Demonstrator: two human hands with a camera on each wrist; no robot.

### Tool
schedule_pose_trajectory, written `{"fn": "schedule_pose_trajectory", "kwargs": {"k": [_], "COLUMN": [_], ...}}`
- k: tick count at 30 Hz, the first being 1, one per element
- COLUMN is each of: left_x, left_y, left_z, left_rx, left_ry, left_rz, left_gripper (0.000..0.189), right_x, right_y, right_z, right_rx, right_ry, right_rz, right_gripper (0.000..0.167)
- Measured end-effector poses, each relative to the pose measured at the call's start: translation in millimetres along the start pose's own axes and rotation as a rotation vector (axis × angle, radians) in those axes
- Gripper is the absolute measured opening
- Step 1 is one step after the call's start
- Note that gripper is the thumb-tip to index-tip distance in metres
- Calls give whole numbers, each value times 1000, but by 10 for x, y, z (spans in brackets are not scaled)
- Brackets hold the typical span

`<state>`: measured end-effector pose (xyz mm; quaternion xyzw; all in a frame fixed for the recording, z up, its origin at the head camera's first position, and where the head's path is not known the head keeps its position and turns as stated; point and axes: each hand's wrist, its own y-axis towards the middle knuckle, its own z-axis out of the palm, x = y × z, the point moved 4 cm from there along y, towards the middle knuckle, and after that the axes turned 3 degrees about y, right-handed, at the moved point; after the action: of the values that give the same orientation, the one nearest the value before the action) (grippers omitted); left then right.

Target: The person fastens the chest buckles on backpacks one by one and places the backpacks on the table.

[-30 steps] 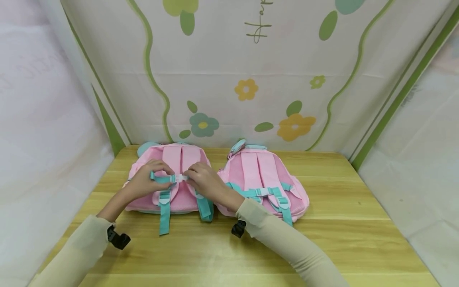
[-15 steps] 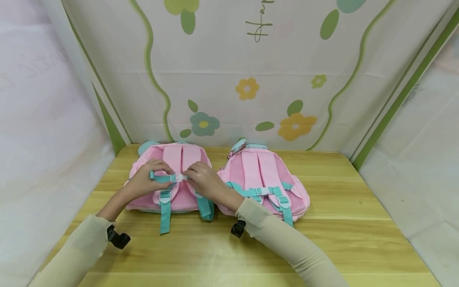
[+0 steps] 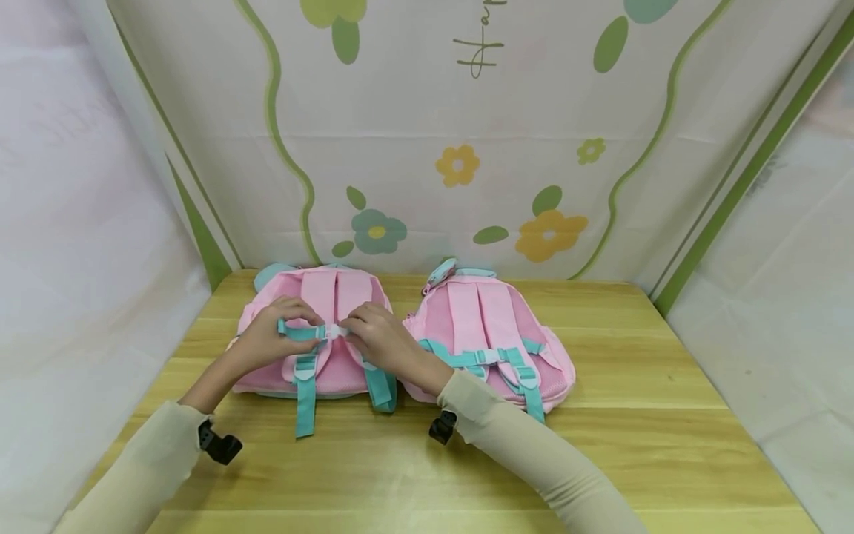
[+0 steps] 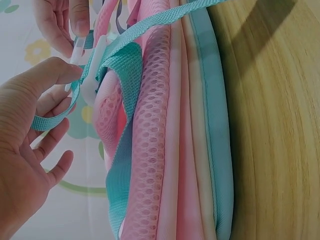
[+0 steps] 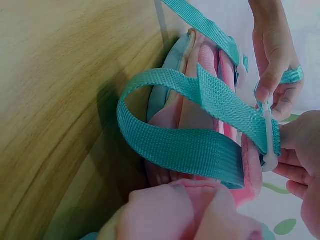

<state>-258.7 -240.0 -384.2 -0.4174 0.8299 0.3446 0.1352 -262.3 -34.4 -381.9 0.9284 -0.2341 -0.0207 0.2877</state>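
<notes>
A pink backpack [image 3: 343, 380] lies on the left with its shoulder straps facing up. My left hand [image 3: 270, 337] pinches a teal chest strap [image 3: 300, 334] at the left side of a white plastic buckle [image 3: 332, 331]. From the other side, my right hand [image 3: 383, 340] grips the buckle's right end with thumb and fingertips. The two halves look joined or nearly so; how far in they sit cannot be told. In the left wrist view the left thumb and index finger close on the strap [image 4: 52, 120], while the other fingers spread loosely.
Close by on the right lies a second pink backpack [image 3: 550, 360], its white chest buckle [image 3: 491, 357] fastened. Teal strap ends [image 3: 305, 408] hang onto the wooden table [image 3: 600, 467]. A flower-printed cloth wall [image 3: 400, 96] rises behind.
</notes>
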Motion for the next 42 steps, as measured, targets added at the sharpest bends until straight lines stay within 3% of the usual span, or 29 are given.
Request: {"fn": "schedule_pose_trajectory", "kwargs": {"k": [42], "left_x": [-30], "left_y": [7], "left_z": [41], "left_rx": [-13], "left_ry": [-32], "left_rz": [15], "left_gripper": [25], "right_x": [-6], "right_y": [-26], "right_z": [2], "right_rx": [-8], "right_ry": [60], "right_rz": [10], "right_gripper": [16]}}
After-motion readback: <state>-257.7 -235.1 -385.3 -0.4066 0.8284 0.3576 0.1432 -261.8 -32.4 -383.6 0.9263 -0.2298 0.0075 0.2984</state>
